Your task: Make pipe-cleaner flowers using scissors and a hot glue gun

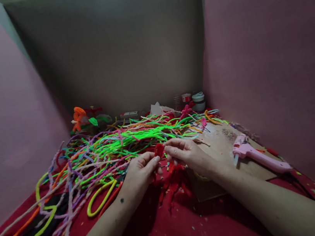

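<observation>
A small red loop of fuzzy pipe cleaner (159,150) is pinched between the thumb and fingers of my left hand (144,168). From the right, my right hand (188,153) has its thumb and forefinger pressed together at the edge of the same red piece. Below both hands, more red pipe-cleaner pieces (171,188) lie bunched on the red cloth (150,232). Scissors with red-orange handles (112,200) lie just left of my left hand, partly covered by it and by a yellow pipe cleaner (91,203).
A large heap of coloured pipe cleaners (136,136) spreads across the middle and left. On the right, a pink glue gun (256,155) rests on a brown board (222,144). An orange pipe-cleaner flower (78,115) and a lidded jar (199,101) stand at the back.
</observation>
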{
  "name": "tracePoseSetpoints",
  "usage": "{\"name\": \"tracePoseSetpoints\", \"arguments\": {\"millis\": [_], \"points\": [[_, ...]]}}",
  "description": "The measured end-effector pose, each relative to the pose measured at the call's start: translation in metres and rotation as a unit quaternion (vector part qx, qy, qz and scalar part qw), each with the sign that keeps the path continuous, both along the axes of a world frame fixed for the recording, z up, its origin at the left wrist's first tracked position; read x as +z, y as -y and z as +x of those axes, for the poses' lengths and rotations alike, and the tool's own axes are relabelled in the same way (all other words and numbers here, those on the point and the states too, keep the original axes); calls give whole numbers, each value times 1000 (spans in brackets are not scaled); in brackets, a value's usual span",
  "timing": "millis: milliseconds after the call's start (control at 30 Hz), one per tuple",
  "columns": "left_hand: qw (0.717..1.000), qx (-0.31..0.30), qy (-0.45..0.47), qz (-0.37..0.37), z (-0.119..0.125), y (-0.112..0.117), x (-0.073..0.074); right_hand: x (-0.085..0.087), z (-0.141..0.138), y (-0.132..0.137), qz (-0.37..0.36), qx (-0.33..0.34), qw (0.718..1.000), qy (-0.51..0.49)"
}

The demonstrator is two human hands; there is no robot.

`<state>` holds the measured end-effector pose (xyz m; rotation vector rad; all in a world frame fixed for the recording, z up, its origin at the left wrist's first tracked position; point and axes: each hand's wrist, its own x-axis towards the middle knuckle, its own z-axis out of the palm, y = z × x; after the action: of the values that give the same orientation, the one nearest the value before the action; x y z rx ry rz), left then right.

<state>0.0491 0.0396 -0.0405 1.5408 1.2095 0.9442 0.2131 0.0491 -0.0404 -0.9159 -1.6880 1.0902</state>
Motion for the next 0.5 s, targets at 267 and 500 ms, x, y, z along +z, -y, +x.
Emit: {"name": "tracePoseSetpoints", "arguments": {"millis": [267, 500], "points": [[1000, 24, 9, 18, 0, -3, -4, -16, -2, 0, 138, -109, 896, 407], [999, 29, -3, 28, 2, -1, -3, -30, -2, -12, 92, -84, 940, 319]]}}
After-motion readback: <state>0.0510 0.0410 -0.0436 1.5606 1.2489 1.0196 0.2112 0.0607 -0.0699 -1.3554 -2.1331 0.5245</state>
